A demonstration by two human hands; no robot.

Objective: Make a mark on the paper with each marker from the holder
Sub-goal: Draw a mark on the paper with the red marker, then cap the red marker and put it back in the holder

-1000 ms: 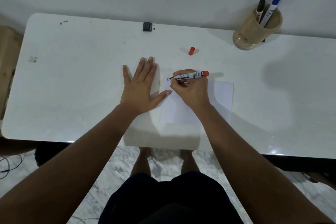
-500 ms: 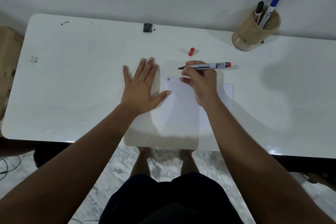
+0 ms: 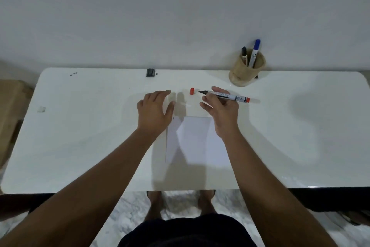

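Note:
A white sheet of paper (image 3: pixel 197 140) lies on the white table (image 3: pixel 80 126) in front of me. My right hand (image 3: pixel 222 110) holds an uncapped red-ended marker (image 3: pixel 226 96) above the table beyond the paper's far edge, tip pointing left. The marker's red cap (image 3: pixel 192 91) lies on the table just left of the tip. My left hand (image 3: pixel 155 109) hovers with loose fingers at the paper's far left corner, holding nothing. A tan round holder (image 3: pixel 247 71) at the back right keeps a black marker (image 3: pixel 244 55) and a blue marker (image 3: pixel 255 51).
A small black clip-like object (image 3: pixel 150 72) sits at the table's back edge against the wall. A small white scrap (image 3: pixel 41 109) lies near the left end. A brown box (image 3: pixel 10 110) stands left of the table. My feet show below the front edge.
My right hand lifted the marker off the paper and carried it away toward the red cap. My left hand came off the paper and moved forward. The camera tilted up.

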